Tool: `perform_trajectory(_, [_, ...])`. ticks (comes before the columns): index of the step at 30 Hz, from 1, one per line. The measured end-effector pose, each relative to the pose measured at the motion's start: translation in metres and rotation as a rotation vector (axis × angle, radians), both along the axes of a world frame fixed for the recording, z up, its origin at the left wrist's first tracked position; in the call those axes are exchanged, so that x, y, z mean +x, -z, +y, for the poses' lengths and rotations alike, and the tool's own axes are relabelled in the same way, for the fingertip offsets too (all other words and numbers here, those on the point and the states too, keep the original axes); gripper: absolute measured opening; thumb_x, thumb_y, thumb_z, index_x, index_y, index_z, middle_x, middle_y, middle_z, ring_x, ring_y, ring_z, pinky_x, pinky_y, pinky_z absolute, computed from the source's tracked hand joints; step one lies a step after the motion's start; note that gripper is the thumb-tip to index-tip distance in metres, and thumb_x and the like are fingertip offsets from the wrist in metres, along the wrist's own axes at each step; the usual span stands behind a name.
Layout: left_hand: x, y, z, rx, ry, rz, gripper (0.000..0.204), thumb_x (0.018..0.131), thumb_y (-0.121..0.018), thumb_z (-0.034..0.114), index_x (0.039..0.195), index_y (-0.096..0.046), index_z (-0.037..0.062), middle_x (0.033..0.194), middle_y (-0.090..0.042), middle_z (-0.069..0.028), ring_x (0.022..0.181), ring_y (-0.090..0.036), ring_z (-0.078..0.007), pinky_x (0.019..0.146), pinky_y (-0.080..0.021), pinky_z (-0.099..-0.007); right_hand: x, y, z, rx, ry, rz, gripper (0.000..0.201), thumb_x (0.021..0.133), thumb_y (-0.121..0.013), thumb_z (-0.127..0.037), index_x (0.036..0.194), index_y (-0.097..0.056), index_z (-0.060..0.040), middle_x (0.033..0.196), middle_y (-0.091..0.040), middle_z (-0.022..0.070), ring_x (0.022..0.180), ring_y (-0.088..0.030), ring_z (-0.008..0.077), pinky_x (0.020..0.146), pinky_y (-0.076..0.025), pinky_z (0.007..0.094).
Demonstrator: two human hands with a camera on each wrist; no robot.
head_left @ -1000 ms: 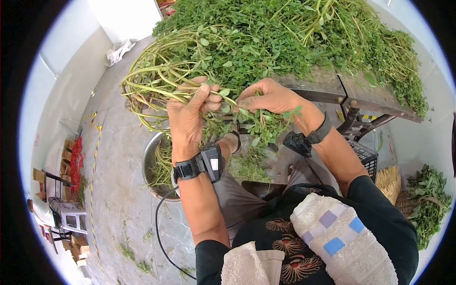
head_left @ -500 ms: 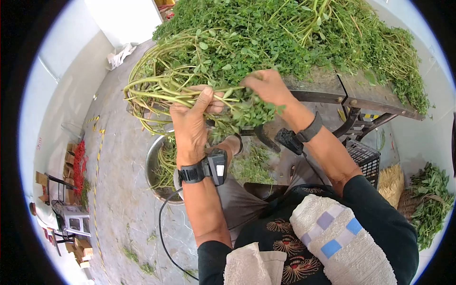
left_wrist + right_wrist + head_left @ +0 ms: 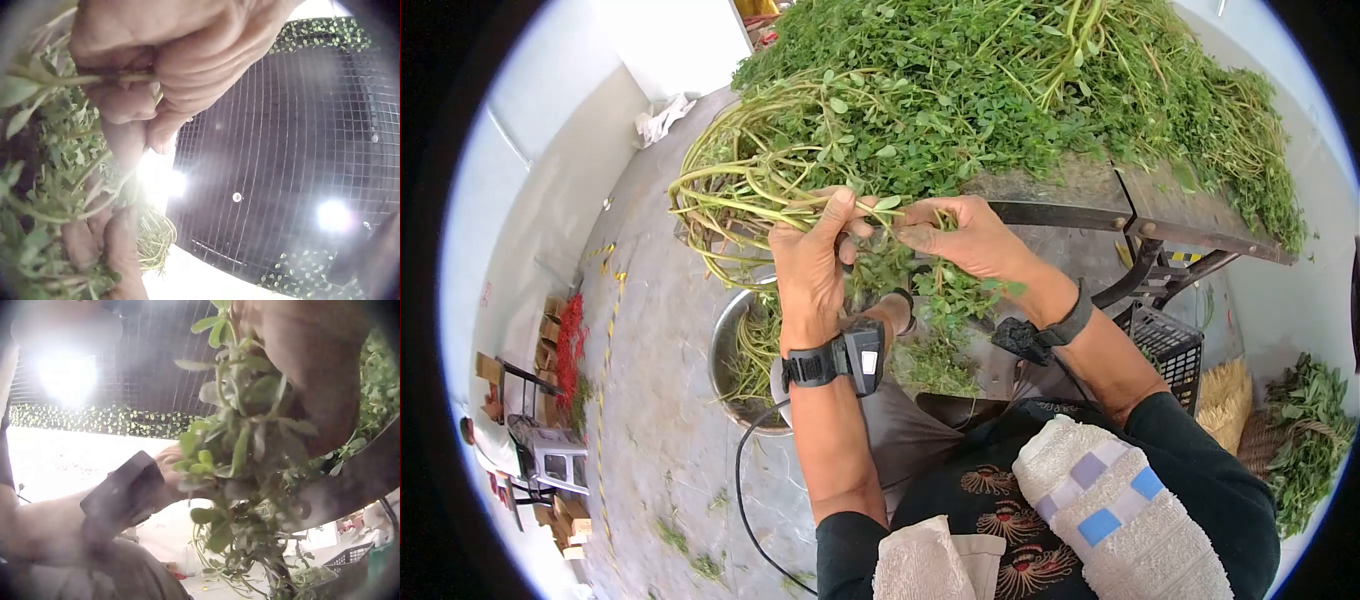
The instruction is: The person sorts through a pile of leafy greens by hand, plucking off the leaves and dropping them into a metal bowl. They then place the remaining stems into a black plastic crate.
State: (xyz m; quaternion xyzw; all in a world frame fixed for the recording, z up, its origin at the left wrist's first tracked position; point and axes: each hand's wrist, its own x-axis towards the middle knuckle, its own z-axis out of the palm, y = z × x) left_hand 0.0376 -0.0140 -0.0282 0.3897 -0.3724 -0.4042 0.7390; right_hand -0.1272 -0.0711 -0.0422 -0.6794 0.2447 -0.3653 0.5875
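In the head view the left hand (image 3: 812, 262) grips a bundle of long pale-green stems (image 3: 735, 190) that loop out to the left of it. Close beside it, the right hand (image 3: 980, 240) pinches a stem near the left fingertips, and leafy sprigs (image 3: 945, 295) hang below its fingers. The left wrist view shows the left hand (image 3: 181, 56) with its thumb and finger closed on a thin stem, the other hand's fingers (image 3: 122, 250) below among leaves. Leaves (image 3: 240, 450) partly cover the right hand (image 3: 319, 369) in the right wrist view.
A large heap of greens (image 3: 960, 90) covers the table, whose front edge (image 3: 1050, 213) lies beyond the hands. A metal basin (image 3: 718, 360) with stems stands on the floor at lower left. A black crate (image 3: 1165, 350) and more greens (image 3: 1305, 430) are at right.
The right hand rose away from the left hand, then came back down to the stems beside it. The left hand shifted slightly right and down, keeping its grip on the bundle.
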Motion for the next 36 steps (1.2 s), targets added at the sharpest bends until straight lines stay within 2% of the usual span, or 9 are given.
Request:
perform_trajectory(7, [-0.003,0.0,-0.001,0.002,0.007,0.01,0.017,0.081,-0.067,0.009,0.09,-0.06,-0.0035,0.079,-0.066,-0.0168,0.057,-0.059,-0.0117,0.038,-0.038,-0.0163,0.006,0.005,-0.002,-0.038,0.014,0.028,0.024,0.079,-0.071,-0.024,0.082,-0.068,0.0001,0.066,-0.056,-0.0057,0.06,-0.044,0.0028,0.053,-0.037,0.0204])
perform_trajectory(13, [-0.007,0.006,-0.004,-0.054,-0.015,-0.014,0.019,0.082,-0.067,0.009,0.091,-0.059,-0.0047,0.077,-0.066,-0.0163,0.058,-0.062,-0.0163,0.045,-0.048,-0.0211,0.012,0.008,-0.015,-0.2,0.244,0.127,0.025,0.082,-0.061,-0.023,0.075,-0.068,0.0001,0.053,-0.05,-0.0044,0.05,-0.041,0.0045,0.043,-0.032,0.0236])
perform_trajectory(15, [-0.007,0.002,-0.002,-0.132,-0.032,0.054,0.019,0.082,-0.066,0.009,0.091,-0.059,-0.0055,0.076,-0.066,-0.0159,0.059,-0.063,-0.0186,0.05,-0.052,-0.0242,0.019,0.005,-0.021,0.031,0.39,0.078,0.025,0.083,-0.055,-0.02,0.074,-0.065,0.0005,0.057,-0.053,-0.0004,0.049,-0.046,0.0082,0.042,-0.036,0.0249])
perform_trajectory(16, [-0.001,-0.001,0.001,-0.174,-0.047,0.053,0.019,0.083,-0.065,0.01,0.092,-0.058,-0.0049,0.076,-0.065,-0.0158,0.06,-0.064,-0.0195,0.05,-0.052,-0.0245,0.01,0.004,-0.021,0.401,0.362,-0.118,0.023,0.083,-0.053,-0.02,0.074,-0.061,-0.0002,0.063,-0.056,0.0026,0.051,-0.051,0.0119,0.044,-0.04,0.0264])
perform_trajectory(21, [0.012,0.003,-0.005,-0.12,-0.004,0.237,0.023,0.086,-0.063,0.015,0.097,-0.055,-0.0032,0.084,-0.066,-0.0176,0.066,-0.064,-0.0191,0.046,-0.049,-0.0228,-0.011,-0.005,-0.01,0.477,0.114,-0.139,0.028,0.088,-0.052,-0.027,0.068,-0.05,-0.0069,0.064,-0.054,0.0026,0.057,-0.048,0.0088,0.049,-0.041,0.0246])
perform_trajectory(23, [0.011,0.001,0.0,-0.116,0.056,0.326,0.023,0.086,-0.062,0.016,0.098,-0.055,-0.0028,0.088,-0.065,-0.0181,0.068,-0.064,-0.018,0.046,-0.048,-0.0219,-0.007,0.005,-0.02,-0.001,-0.04,-0.067,0.036,0.087,-0.058,-0.036,0.066,-0.058,-0.0058,0.061,-0.053,-0.0003,0.053,-0.043,0.0077,0.047,-0.036,0.0243])
perform_trajectory(29, [0.003,0.001,-0.003,-0.064,0.08,0.38,0.025,0.088,-0.061,0.018,0.099,-0.055,-0.0034,0.092,-0.065,-0.0184,0.072,-0.064,-0.0167,0.048,-0.048,-0.0187,0.012,0.014,-0.005,-0.275,-0.002,0.027,0.032,0.082,-0.065,-0.032,0.088,-0.067,-0.0006,0.061,-0.058,0.0001,0.057,-0.047,0.0058,0.053,-0.04,0.0254])
perform_trajectory(32, [0.003,0.003,-0.005,-0.054,0.129,0.378,0.028,0.088,-0.06,0.018,0.102,-0.054,-0.0051,0.093,-0.064,-0.0195,0.076,-0.064,-0.0174,0.057,-0.053,-0.0204,0.02,0.01,-0.002,-0.441,-0.02,0.193,0.032,0.077,-0.067,-0.03,0.094,-0.067,-0.0026,0.061,-0.058,0.0154,0.052,-0.051,0.0158,0.054,-0.043,0.0304])
perform_trajectory(36, [0.004,0.007,-0.007,-0.073,0.148,0.348,0.03,0.088,-0.059,0.019,0.103,-0.053,-0.0058,0.096,-0.063,-0.0212,0.077,-0.064,-0.0192,0.064,-0.057,-0.0242,0.025,0.005,-0.003,-0.394,-0.074,0.398,0.029,0.079,-0.068,-0.021,0.098,-0.065,0.001,0.077,-0.065,0.0064,0.067,-0.051,0.0062,0.062,-0.044,0.0249])
